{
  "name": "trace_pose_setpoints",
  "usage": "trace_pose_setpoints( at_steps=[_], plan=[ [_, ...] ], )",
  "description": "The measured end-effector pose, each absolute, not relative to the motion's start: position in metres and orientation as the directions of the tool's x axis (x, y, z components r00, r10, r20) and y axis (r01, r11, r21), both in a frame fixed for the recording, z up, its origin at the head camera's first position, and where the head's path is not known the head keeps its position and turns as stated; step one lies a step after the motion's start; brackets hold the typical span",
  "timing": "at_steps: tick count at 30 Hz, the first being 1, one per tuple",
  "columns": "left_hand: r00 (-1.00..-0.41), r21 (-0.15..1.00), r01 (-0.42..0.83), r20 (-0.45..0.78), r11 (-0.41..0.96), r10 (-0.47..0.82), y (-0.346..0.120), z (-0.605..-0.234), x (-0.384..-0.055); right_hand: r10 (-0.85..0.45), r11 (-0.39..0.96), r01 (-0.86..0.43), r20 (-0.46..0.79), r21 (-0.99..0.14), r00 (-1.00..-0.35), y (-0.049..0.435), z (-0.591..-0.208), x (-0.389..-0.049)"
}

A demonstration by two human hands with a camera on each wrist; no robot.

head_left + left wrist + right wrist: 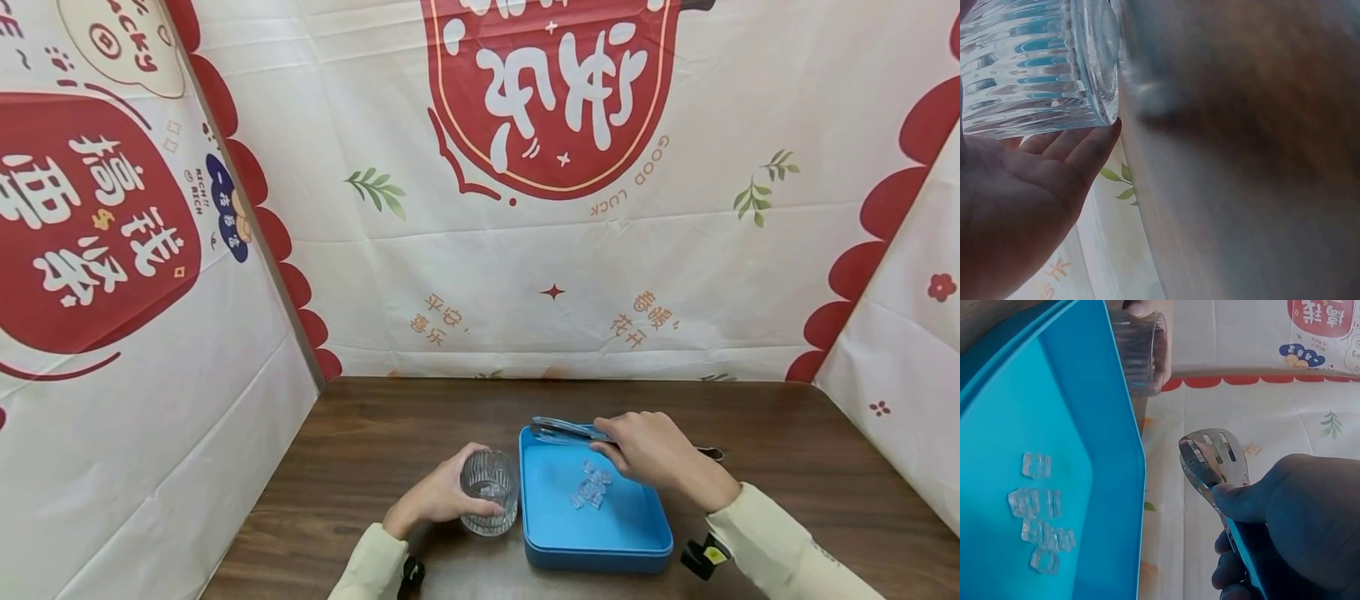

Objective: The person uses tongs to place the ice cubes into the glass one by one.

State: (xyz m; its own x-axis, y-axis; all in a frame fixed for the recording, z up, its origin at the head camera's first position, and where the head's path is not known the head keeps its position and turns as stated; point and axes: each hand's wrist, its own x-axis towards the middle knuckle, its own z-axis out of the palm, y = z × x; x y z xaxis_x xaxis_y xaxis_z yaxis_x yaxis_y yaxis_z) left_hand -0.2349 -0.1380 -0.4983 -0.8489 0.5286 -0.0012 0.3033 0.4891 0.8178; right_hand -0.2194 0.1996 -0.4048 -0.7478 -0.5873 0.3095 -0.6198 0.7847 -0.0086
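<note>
My left hand holds a clear ribbed glass around its side, just left of a blue tray. A few clear pieces show at the bottom of the glass. In the left wrist view the fingers reach under the glass near its base. My right hand grips metal tongs, which lie level over the tray's far side. The slotted heads of the tongs are close together in the right wrist view, with nothing visible between them. Several clear cubes lie in a small heap on the tray floor.
The brown wooden table stretches out on both sides of the tray. White printed cloth stands along its back edge, with more cloth at the left and right. A black device is at the right wrist.
</note>
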Motion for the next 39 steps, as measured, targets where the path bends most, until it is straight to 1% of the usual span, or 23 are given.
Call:
trace_pose_setpoints(
  at_steps=[5,11,23,30,39],
  plan=[
    [-0.850,0.808,0.312,0.003,0.500,0.526,-0.138,-0.498,-0.235,-0.597,0.773,-0.634,0.329,-0.009,-0.732,0.196,-0.402,-0.218],
    [-0.861,0.806,0.289,-0.017,0.516,0.509,-0.137,-0.497,-0.235,-0.596,0.768,-0.640,0.343,-0.018,-0.726,0.190,-0.400,-0.216],
    [-0.870,0.794,0.273,-0.037,0.543,0.492,-0.137,-0.495,-0.233,-0.609,0.752,-0.657,0.328,-0.049,-0.722,0.178,-0.399,-0.211],
    [-0.872,0.805,0.254,-0.049,0.537,0.486,-0.137,-0.495,-0.232,-0.625,0.738,-0.673,0.324,-0.051,-0.710,0.170,-0.400,-0.209],
    [-0.867,0.812,0.268,-0.031,0.518,0.497,-0.136,-0.496,-0.232,-0.646,0.724,-0.689,0.316,-0.034,-0.695,0.161,-0.400,-0.207]
  ],
)
